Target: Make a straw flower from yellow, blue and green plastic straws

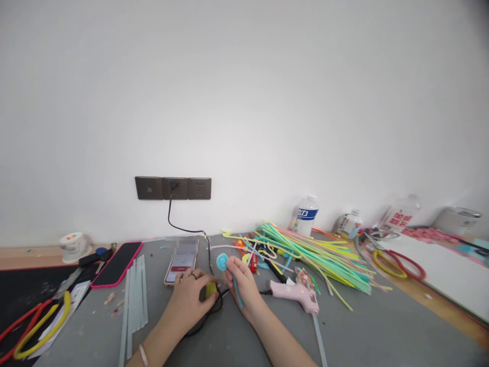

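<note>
- Right around the hands, the counter is crowded: a black cord drops from the socket and loops beside the left hand, between it and the right hand.
- A lit phone lies just beyond the left hand; glue sticks and a pink phone lie farther left.
- Near the right hand are a pink glue gun, a knife and a heap of coloured stems.
- Scissors with yellow and red handles lie at far right.
- One bottle has a blue label where "力" can be read; a jug bears red characters, too blurred to make out.
- The left forearm slants inward, palm down, fingers bent about a black-and-yellow tool; whether that grip presses on it, I cannot tell.
- The right hand is raised, its grip pinching a blue coil between thumb and fingers, above the counter; a blue strip runs down along the palm.
</note>
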